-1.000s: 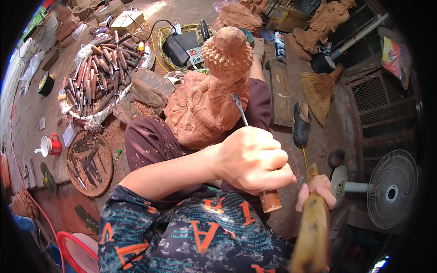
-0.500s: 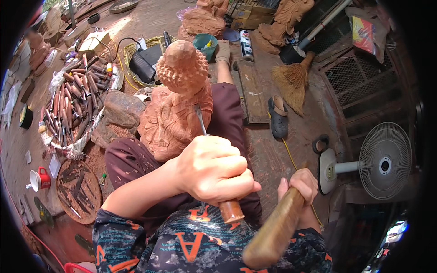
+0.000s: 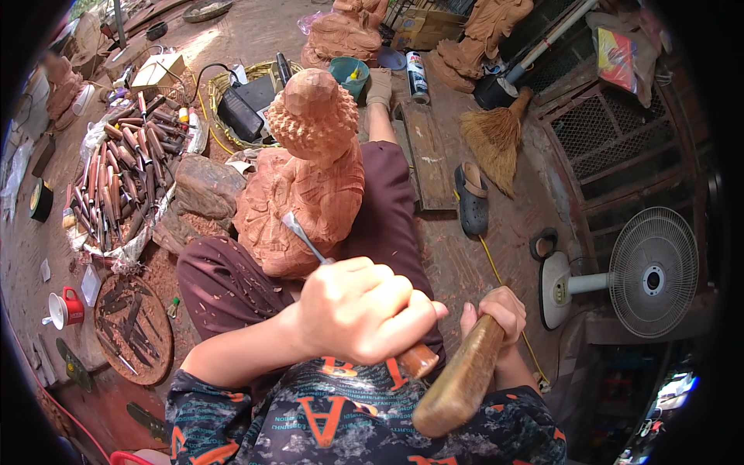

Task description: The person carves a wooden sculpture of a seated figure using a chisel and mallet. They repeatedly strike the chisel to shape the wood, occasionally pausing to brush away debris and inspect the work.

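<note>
A reddish wooden statue (image 3: 306, 186) with a knobbly-haired head stands between my legs, its surface carved into folds. My left hand (image 3: 364, 306) is closed in a fist around a wood chisel (image 3: 308, 242); its flat metal blade points up and left at the statue's lower body, and I cannot tell whether the edge touches the wood. The brown handle end sticks out below the fist. To the right, my right hand (image 3: 502, 316) grips a wooden mallet (image 3: 461, 380), its thick club-like end hanging low beside the chisel handle.
Many chisels (image 3: 124, 170) lie heaped at the left. Below them is a round board (image 3: 133, 329) with dark blades, near a red-and-white cup (image 3: 68, 308). A straw broom (image 3: 496, 136), a clog (image 3: 471, 200) and a standing fan (image 3: 653, 271) are at the right.
The chisel blade has moved left and down across the statue, and its shaft now leans more. My right hand and the mallet have shifted slightly left.
</note>
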The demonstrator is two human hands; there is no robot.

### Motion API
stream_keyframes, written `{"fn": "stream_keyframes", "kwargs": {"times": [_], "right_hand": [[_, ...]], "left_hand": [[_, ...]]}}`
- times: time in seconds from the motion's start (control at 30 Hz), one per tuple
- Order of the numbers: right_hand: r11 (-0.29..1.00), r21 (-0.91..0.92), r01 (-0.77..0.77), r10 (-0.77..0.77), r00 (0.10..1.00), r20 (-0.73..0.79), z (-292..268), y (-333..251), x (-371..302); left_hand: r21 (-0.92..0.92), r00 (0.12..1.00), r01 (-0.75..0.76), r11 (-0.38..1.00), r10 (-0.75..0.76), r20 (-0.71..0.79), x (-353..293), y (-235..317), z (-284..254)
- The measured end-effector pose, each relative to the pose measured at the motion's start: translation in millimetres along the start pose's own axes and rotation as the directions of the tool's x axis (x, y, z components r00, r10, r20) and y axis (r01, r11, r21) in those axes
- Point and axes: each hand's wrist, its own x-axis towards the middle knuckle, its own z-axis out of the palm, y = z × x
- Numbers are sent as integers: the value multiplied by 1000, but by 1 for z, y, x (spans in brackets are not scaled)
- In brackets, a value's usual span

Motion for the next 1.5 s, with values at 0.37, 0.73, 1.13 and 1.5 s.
{"fn": "stream_keyframes", "kwargs": {"times": [0.37,0.73,1.13,1.5], "right_hand": [[1000,18,-1,1,1000,-3,2,-4,3],[997,65,-33,39,994,-98,2,-15,2],[998,68,10,-4,996,-89,-6,-22,7],[974,-227,4,4,999,35,-22,-16,15]], "left_hand": [[-92,993,-117,989,113,-45,-5,3,11],[-110,964,-224,968,204,-171,-9,-9,24],[-142,952,-210,967,169,-254,-5,-17,29],[-293,947,-161,943,64,-315,6,-24,5]]}}
